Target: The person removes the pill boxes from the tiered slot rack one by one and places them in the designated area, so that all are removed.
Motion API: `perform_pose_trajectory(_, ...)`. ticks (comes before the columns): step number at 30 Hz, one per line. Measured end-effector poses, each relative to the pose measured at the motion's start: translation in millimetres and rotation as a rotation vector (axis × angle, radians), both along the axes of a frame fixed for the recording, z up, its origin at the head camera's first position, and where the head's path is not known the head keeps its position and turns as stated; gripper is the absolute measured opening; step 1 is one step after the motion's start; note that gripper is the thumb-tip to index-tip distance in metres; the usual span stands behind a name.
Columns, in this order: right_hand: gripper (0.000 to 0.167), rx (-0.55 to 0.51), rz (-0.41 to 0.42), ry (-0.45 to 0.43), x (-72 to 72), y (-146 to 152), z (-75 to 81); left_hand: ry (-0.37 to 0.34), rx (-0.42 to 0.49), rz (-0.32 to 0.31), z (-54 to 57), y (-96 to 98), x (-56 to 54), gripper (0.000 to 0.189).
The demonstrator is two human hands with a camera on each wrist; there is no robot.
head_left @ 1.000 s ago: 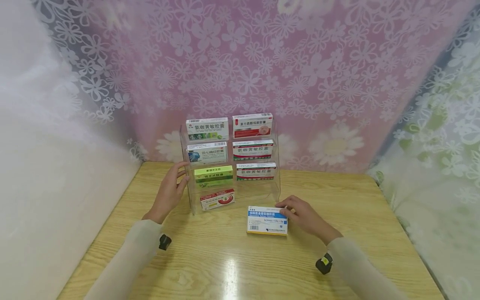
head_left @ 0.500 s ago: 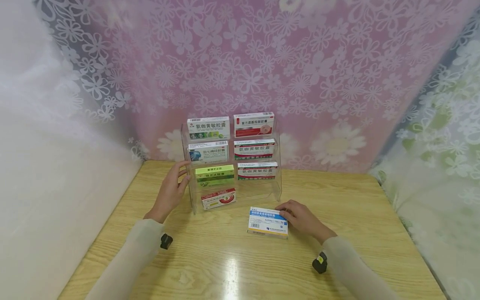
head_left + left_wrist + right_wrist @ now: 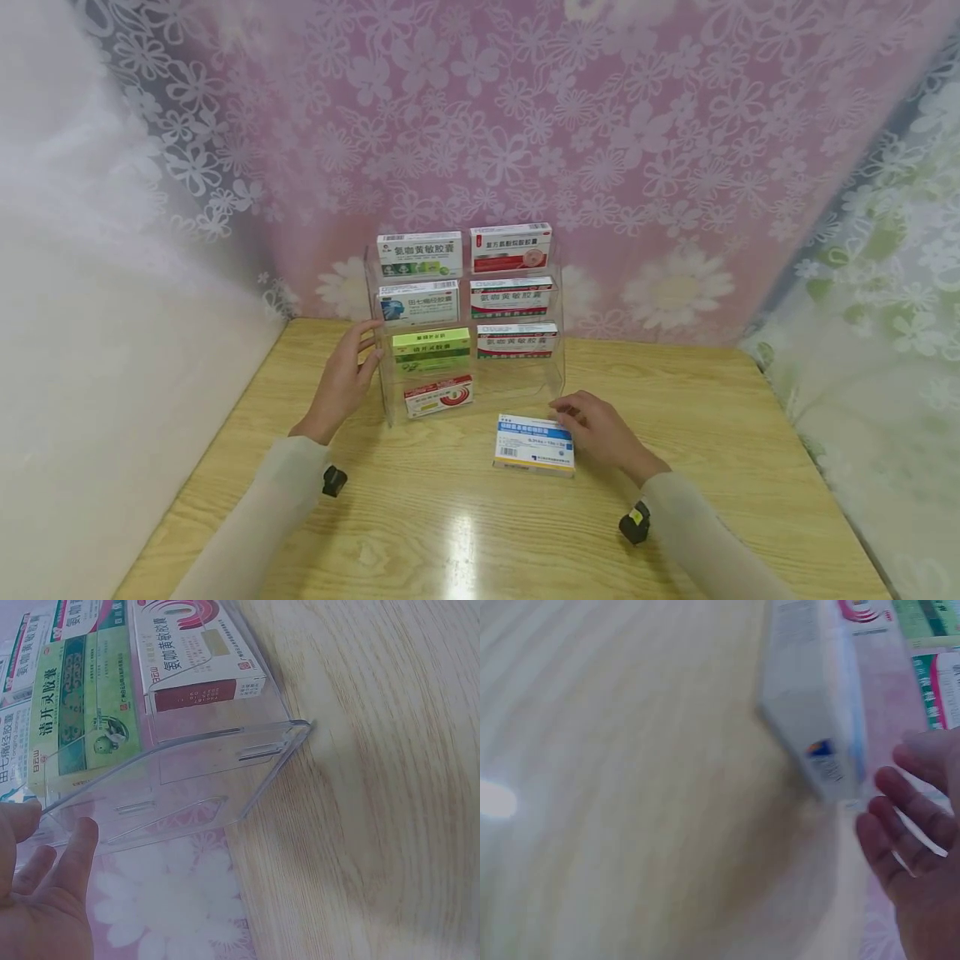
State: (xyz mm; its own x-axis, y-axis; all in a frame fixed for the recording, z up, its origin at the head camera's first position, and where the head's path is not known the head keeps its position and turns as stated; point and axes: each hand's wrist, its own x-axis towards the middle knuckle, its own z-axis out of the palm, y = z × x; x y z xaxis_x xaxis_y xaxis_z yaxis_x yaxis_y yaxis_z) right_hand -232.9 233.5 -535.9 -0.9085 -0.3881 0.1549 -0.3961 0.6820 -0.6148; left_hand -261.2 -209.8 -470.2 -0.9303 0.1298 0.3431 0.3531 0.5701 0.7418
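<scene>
A clear plastic display rack point(image 3: 558, 379) stands on the table, with several medicine boxes in its tiers, among them a green box point(image 3: 431, 350) and a red-and-white box point(image 3: 439, 396). My left hand point(image 3: 343, 379) holds the rack's left side panel, thumb by the front edge and fingers on the outer side. In front of the rack's lower right lies a white-and-blue medicine box point(image 3: 534, 444), printed face up. Beside its upper right corner is my right hand point(image 3: 603, 429). The right wrist view shows these fingers point(image 3: 885, 851) loosely spread, apart from the box point(image 3: 802, 697).
The wooden table point(image 3: 420, 508) runs back to a pink flowered cloth point(image 3: 465, 125). White fabric point(image 3: 112, 292) borders the left side, and a leaf-patterned cloth point(image 3: 892, 333) the right. On the rack's bottom tier, the right compartment holds no box.
The white-and-blue box has tipped so more of its yellow front edge shows. My right thumb has come off its face. The left hand stays at the rack.
</scene>
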Motion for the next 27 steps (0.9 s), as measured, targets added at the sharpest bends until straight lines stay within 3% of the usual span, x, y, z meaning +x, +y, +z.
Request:
perform_pose_trajectory(6,0.028,-0.072,0.007,0.064,-15.4,-27,21.8,-0.003,0.001,0.003,2.1,0.2,1.3,0.052)
perform_pose_trajectory(13,0.033,-0.111,0.09,0.01,-30.8,-71,39.4,-0.002,0.003,0.013,2.5,1.8,2.0,0.051)
perform_pose_trajectory(22,0.041,-0.113,0.16,-0.04,-44.6,-114,34.1,-0.002,0.012,-0.004,3.2,2.4,2.8,0.051)
perform_pose_trajectory(27,0.038,-0.038,0.163,0.014,-46.4,-128,30.2,-0.004,0.01,0.0,3.7,1.8,3.2,0.051)
